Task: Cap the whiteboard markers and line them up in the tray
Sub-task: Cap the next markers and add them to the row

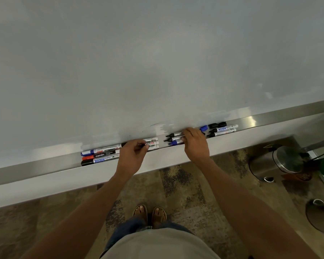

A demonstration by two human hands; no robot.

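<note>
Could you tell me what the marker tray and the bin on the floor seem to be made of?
The tray looks like brushed metal, perhaps steel or aluminium: grey, satin, with bright streaks of reflected light. The bin also appears to be metal, with a smoother, shinier finish: its round lid gives a soft gleam and its side mirrors the floor. Neither can be told for certain from looks alone.

Both hands reaching forward, left point(134, 153) pinching, right point(194, 142) curled

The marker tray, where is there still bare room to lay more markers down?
The tray is bare left of the capped markers, and again right of the two uncapped markers, out toward the frame's edge. Between them it is crowded: both hands, left and right, work on markers, with loose caps behind.
</note>
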